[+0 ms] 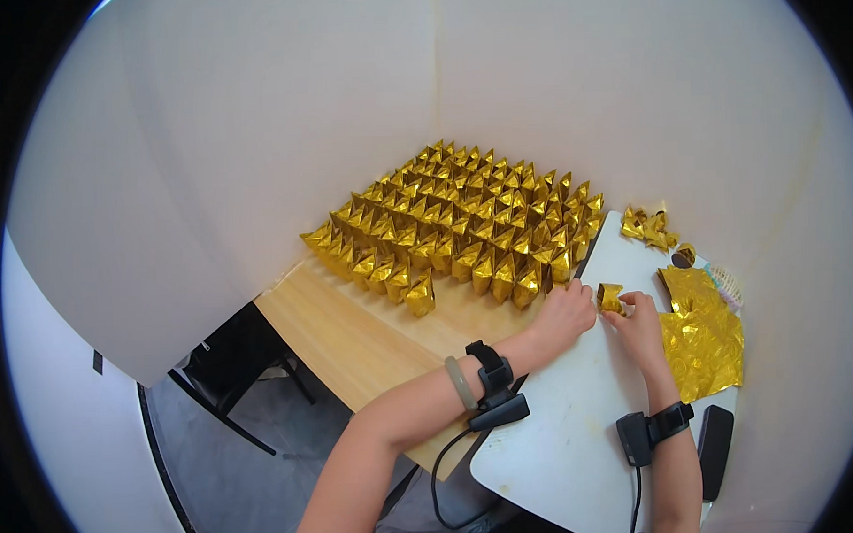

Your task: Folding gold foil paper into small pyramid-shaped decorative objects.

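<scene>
A small folded piece of gold foil paper [610, 298] is pinched by my right hand [638, 327] above the white board. My left hand [565, 320] is beside it to the left, near the board's edge, its fingers curled; the fingertips are partly hidden, so what they may hold does not show. Just beyond that hand begin the dense rows of pointed gold paper ingots [463, 223], standing upright on the wooden table. To the right of my right hand lies a stack of gold foil sheets [706, 337].
The white board [555, 441] rests over the wooden table [330, 322]. Loose gold folded pieces [646, 226] lie at its far end, near a small round container [684, 255]. A black oblong object [717, 452] sits at right. White walls enclose the table; a black chair [232, 358] stands left.
</scene>
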`<action>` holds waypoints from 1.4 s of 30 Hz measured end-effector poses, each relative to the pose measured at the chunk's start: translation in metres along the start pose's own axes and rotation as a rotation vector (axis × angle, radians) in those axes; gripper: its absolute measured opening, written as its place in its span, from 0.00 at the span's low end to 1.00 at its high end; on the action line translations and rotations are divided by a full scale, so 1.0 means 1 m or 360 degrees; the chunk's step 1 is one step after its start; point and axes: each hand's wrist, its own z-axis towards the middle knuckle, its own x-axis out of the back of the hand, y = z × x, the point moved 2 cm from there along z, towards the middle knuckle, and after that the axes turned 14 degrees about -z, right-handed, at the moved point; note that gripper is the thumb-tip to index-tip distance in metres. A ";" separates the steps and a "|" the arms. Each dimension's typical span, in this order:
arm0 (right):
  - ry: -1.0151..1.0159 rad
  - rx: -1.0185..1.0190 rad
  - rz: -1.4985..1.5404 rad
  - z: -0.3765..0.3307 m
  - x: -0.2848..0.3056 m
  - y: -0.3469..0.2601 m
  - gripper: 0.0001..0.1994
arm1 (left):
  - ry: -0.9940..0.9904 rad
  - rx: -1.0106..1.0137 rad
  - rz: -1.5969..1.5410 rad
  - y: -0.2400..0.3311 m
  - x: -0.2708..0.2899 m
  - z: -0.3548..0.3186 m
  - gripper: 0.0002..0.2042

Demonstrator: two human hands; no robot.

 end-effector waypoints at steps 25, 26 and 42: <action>0.0197 0.0272 0.0519 0.007 0.048 -0.036 0.06 | 0.0885 0.0497 -0.1119 -0.033 0.064 -0.053 0.05; 0.0190 0.0292 0.0592 0.006 0.052 -0.044 0.05 | 0.0938 0.0549 -0.1201 -0.037 0.070 -0.057 0.05; 0.0468 0.0973 -0.0115 -0.004 0.025 -0.133 0.03 | 0.1210 0.0494 -0.1570 -0.073 0.079 -0.091 0.05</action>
